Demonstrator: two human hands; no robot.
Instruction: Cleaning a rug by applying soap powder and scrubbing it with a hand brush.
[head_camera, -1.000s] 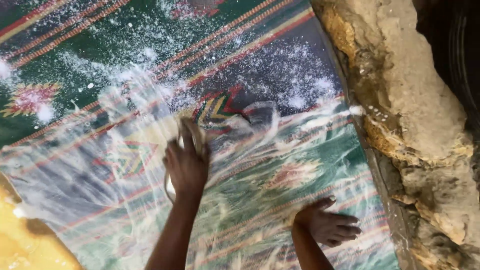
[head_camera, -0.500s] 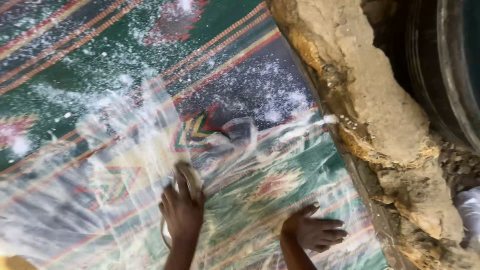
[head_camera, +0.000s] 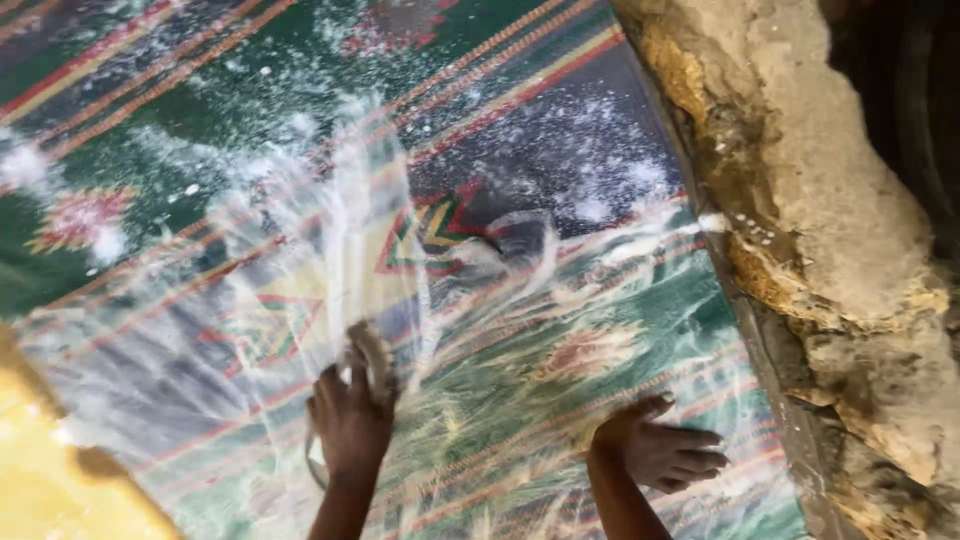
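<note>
Woven patterned carpet (head_camera: 560, 120), green with red and yellow bands, soaked and glossy under streaks of white soapy foam (head_camera: 330, 250). Worn scrubbing brush (head_camera: 372, 362), dull and fibrous, gripped in left hand (head_camera: 350, 425). Right hand (head_camera: 660, 450) flat on wet pile. Rough, crumbling, matt stone edge (head_camera: 830, 200) alongside.

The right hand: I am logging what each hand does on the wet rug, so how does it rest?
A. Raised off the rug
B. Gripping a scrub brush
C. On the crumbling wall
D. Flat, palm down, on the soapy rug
D: the right hand lies spread, palm down, on the foamy patterned rug, while the left hand holds the scrubbing tool.
</note>
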